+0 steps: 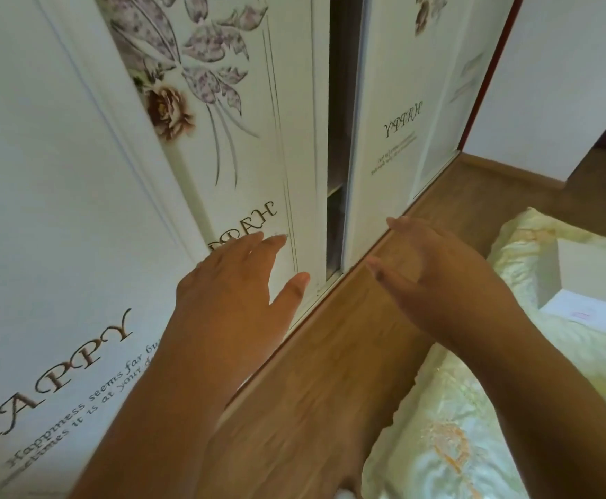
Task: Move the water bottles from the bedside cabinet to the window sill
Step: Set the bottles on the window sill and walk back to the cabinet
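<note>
No water bottle, bedside cabinet or window sill shows in the head view. My left hand (pixel 238 282) is stretched out with straight fingers in front of a white wardrobe door (pixel 244 145) printed with flowers and the word HAPPY; whether the fingertips touch it I cannot tell. My right hand (pixel 434 279) reaches forward beside it over the wooden floor, fingers relaxed and empty. Both forearms fill the lower middle of the frame.
The wardrobe's sliding doors stand slightly apart, leaving a dark gap (pixel 337 196) with a shelf edge inside. Brown wooden floor (pixel 330 372) runs along the wardrobe base. A bed with a pale green-gold cover (pixel 456 444) lies at right, a white box (pixel 593 282) on it.
</note>
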